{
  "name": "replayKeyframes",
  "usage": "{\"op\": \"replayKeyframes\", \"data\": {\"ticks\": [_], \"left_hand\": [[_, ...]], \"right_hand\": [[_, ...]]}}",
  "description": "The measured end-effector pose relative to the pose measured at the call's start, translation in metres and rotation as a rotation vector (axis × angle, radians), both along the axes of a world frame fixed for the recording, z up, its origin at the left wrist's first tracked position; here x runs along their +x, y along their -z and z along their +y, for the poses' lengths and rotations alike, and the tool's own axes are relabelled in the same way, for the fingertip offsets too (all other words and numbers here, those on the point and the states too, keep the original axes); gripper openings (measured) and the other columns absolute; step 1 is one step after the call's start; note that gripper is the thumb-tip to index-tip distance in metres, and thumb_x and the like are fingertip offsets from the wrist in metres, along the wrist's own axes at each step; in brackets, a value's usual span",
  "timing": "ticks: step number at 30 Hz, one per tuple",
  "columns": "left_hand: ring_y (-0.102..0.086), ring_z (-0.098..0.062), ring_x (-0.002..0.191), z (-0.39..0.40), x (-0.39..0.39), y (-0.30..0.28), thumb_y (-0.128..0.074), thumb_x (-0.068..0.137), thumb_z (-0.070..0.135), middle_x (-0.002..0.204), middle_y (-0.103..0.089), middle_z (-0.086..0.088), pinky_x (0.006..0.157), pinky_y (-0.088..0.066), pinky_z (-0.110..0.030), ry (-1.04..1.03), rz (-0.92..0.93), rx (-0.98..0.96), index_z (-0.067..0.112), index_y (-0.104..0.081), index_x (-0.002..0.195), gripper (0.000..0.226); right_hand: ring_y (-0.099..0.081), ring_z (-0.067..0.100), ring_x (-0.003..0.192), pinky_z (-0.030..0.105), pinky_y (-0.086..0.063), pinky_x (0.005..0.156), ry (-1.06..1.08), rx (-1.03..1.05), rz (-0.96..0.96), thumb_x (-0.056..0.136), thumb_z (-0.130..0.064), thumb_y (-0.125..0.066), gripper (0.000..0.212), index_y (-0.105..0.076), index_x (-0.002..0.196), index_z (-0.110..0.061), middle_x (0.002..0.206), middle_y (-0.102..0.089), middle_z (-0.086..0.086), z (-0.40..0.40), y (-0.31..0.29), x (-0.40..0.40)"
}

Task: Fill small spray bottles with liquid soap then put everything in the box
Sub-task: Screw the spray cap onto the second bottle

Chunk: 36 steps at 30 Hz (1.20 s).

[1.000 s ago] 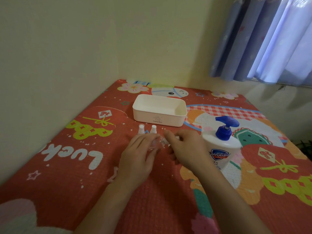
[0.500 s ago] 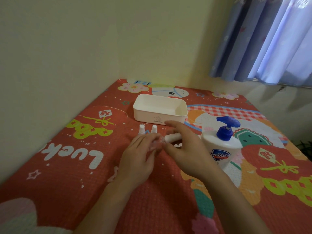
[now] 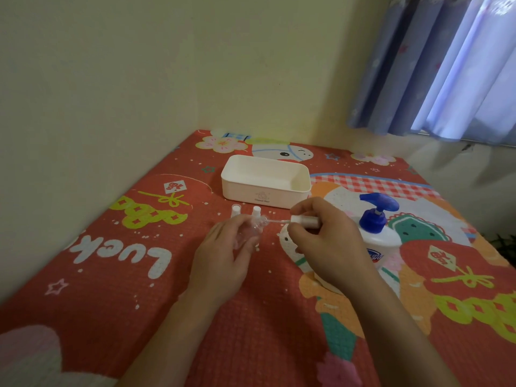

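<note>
Near the middle of the patterned red mat [image 3: 117, 289], the left hand [image 3: 223, 255] has its fingers curled round a small clear spray bottle [image 3: 251, 230], tilted toward the right. Just beside it, the right hand [image 3: 324, 241] pinches the white spray head [image 3: 305, 220], its thin tube pulled out of the bottle's neck. Two more small bottles [image 3: 245, 212] stand behind, before the white box [image 3: 265, 188]. Right of the hands stands the soap pump bottle [image 3: 377, 227].
</note>
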<state>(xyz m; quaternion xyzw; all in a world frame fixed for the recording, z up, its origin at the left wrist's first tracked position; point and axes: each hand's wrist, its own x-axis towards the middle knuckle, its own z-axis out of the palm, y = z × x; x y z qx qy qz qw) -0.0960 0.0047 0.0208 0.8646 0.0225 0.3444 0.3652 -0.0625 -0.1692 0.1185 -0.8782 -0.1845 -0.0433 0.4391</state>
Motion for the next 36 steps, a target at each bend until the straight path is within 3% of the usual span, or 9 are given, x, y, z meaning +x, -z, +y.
{"op": "replayKeyframes", "data": {"ticks": [4,9,13,20,25,29,33,36], "left_hand": [[-0.062,-0.008,0.103,0.001,0.0,-0.001,-0.065,0.091,0.032,0.116,-0.064,0.015,0.083,-0.054,-0.034,-0.068,-0.009,-0.095,0.034,-0.052,0.122,0.034],[-0.065,0.0,0.092,-0.002,0.0,-0.003,-0.069,0.088,0.032,0.108,-0.065,0.017,0.077,-0.057,-0.031,-0.085,-0.026,-0.183,0.031,-0.053,0.116,0.032],[-0.063,0.005,0.095,-0.006,-0.002,-0.005,-0.069,0.088,0.03,0.107,-0.065,0.019,0.076,-0.053,-0.019,-0.07,-0.043,-0.224,0.028,-0.053,0.123,0.038],[-0.063,-0.007,0.102,-0.007,-0.003,-0.005,-0.064,0.089,0.035,0.113,-0.065,0.013,0.083,-0.054,-0.032,-0.099,-0.108,-0.158,0.028,-0.054,0.125,0.038],[-0.062,-0.005,0.103,-0.009,-0.002,-0.004,-0.066,0.087,0.031,0.113,-0.066,0.009,0.085,-0.049,-0.02,-0.096,-0.11,-0.131,0.023,-0.056,0.124,0.039],[-0.061,-0.002,0.1,-0.012,-0.001,-0.006,-0.066,0.089,0.032,0.112,-0.064,0.014,0.083,-0.043,-0.007,-0.08,-0.097,-0.143,0.023,-0.057,0.124,0.037],[-0.063,-0.004,0.101,-0.017,0.002,-0.009,-0.068,0.089,0.029,0.112,-0.065,0.014,0.082,-0.054,-0.026,-0.059,-0.113,-0.176,0.03,-0.055,0.123,0.037],[-0.064,-0.005,0.099,-0.019,0.004,-0.014,-0.07,0.089,0.028,0.108,-0.066,0.014,0.082,-0.055,-0.033,-0.04,-0.108,-0.211,0.029,-0.057,0.121,0.034]], "right_hand": [[-0.068,0.008,0.07,0.03,-0.059,0.063,0.085,0.179,-0.02,0.083,-0.02,-0.062,0.017,-0.057,0.091,-0.034,0.083,-0.066,-0.012,0.001,0.009,-0.007],[-0.065,0.0,0.078,0.022,-0.054,0.067,0.247,0.295,-0.031,0.087,-0.033,-0.063,0.014,-0.058,0.1,-0.032,0.087,-0.067,-0.019,0.02,0.031,-0.001],[-0.065,0.005,0.083,0.03,-0.055,0.074,0.352,0.16,-0.006,0.089,-0.042,-0.056,0.026,-0.058,0.112,-0.029,0.094,-0.066,-0.017,0.034,0.049,0.014],[-0.057,0.011,0.075,0.028,-0.05,0.067,0.359,-0.182,-0.009,0.091,-0.033,-0.047,0.019,-0.06,0.099,-0.021,0.09,-0.065,-0.005,0.046,0.077,0.038],[-0.059,0.015,0.088,0.032,-0.053,0.075,0.355,-0.306,-0.043,0.089,-0.033,-0.05,0.028,-0.063,0.109,-0.018,0.105,-0.061,-0.001,0.05,0.095,0.05],[-0.058,0.018,0.089,0.036,-0.054,0.075,0.342,-0.349,-0.076,0.087,-0.034,-0.047,0.03,-0.063,0.106,-0.017,0.101,-0.06,0.0,0.053,0.101,0.05],[-0.058,0.018,0.089,0.038,-0.054,0.075,0.339,-0.381,-0.087,0.087,-0.036,-0.044,0.035,-0.063,0.108,-0.016,0.101,-0.06,0.001,0.054,0.102,0.049],[-0.058,0.02,0.095,0.036,-0.053,0.079,0.332,-0.36,-0.073,0.09,-0.037,-0.044,0.037,-0.061,0.113,-0.014,0.108,-0.06,0.003,0.053,0.099,0.047]]}}
